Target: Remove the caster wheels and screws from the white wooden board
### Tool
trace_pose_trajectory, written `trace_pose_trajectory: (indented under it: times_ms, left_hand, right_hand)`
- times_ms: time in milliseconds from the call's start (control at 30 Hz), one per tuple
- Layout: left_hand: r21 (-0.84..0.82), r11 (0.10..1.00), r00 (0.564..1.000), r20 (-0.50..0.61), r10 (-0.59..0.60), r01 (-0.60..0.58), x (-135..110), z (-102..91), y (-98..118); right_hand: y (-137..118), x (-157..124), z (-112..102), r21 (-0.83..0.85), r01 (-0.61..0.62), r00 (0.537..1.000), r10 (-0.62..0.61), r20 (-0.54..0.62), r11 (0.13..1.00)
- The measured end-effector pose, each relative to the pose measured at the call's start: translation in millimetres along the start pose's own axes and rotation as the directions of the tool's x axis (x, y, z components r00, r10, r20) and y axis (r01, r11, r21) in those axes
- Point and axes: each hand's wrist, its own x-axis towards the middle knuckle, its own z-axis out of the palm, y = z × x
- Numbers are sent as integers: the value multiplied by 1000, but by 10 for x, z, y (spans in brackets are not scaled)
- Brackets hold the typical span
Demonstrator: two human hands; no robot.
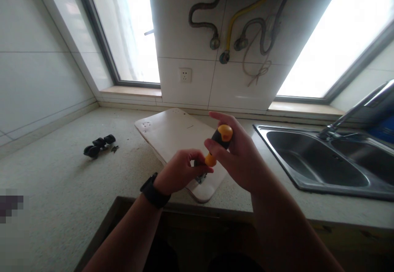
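My right hand (pixel 238 153) is wrapped round a screwdriver (pixel 219 140) with an orange and black handle, held nearly upright over the near corner of a pale wooden board (pixel 172 134). My left hand (pixel 180 173) is closed in a pinch just below the handle, on a small metal fitting (pixel 201 178) that sits on the board's corner. The screwdriver's shaft is hidden between my fingers. A black watch sits on my left wrist.
Two black caster wheels (pixel 98 144) and loose screws lie on the speckled countertop (pixel 61 173) at the left. A steel sink (pixel 326 161) with a tap is at the right. A wall socket (pixel 185 75) and hoses are on the tiled wall behind.
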Motion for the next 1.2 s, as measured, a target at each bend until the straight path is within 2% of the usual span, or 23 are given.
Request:
trace_pose_trajectory:
  times_ms: [267,400,467,533,633,700,800,1000,1100,1200]
  left_hand:
    - [-45,998,993,-116,33,-39,65,112,-131]
    - [-40,998,987,-156,39,-46,63,101,-141]
    - [13,996,987,-132,95,-94,41,46,-119]
    - [60,985,984,-58,168,-165,14,-28,-92]
    - [40,973,971,93,222,-227,-21,-120,-63]
    - [-11,977,968,133,212,-212,-32,-143,-59]
    - [-39,985,982,84,168,-166,-31,-127,-62]
    - [26,995,993,-52,101,-100,3,-25,-92]
    - [33,994,989,-102,110,-107,14,25,-143]
    - [51,994,987,-125,101,-95,20,61,-197]
  right_hand:
    - [75,-6,55,147,-36,999,31,30,988]
    - [37,7,49,101,-15,998,10,56,995]
    - [15,14,34,51,-9,999,6,54,999]
    - [3,19,23,39,-20,999,18,47,999]
    - [8,23,27,108,-33,999,31,27,994]
    - [20,23,43,173,-20,1000,17,21,985]
    - [29,15,68,254,2,999,-15,50,967]
    - [19,-11,83,329,-32,989,-17,144,944]
    - [25,-14,77,254,-16,990,-20,136,967]
    - [40,-10,71,71,-18,998,14,61,997]
